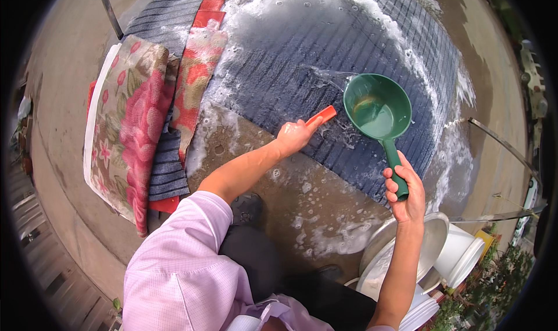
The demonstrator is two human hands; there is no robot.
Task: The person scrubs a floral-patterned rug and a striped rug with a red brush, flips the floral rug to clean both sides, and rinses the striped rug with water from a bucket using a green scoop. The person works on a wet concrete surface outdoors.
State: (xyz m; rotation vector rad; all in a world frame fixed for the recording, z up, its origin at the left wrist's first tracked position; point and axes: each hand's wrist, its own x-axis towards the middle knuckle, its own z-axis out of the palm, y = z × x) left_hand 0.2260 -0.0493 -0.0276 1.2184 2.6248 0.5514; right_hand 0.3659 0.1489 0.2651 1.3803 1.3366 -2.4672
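Note:
My left hand grips an orange-red plastic brush or scraper above a wet blue carpet with dark ribs; its underside is hidden. In my right hand is the handle of a green plastic dipper. The dipper is tilted, its inside facing me, and water runs from its left rim onto the carpet. White suds form a curved band across the carpet's far part. Left of the carpet lie a narrow red and beige floral rug and a folded rug with pink flowers.
Metal basins and a white bucket stand at the lower right, by plants. Metal bars cross the right side; another is at the upper left. Sudsy water covers the concrete floor near my feet.

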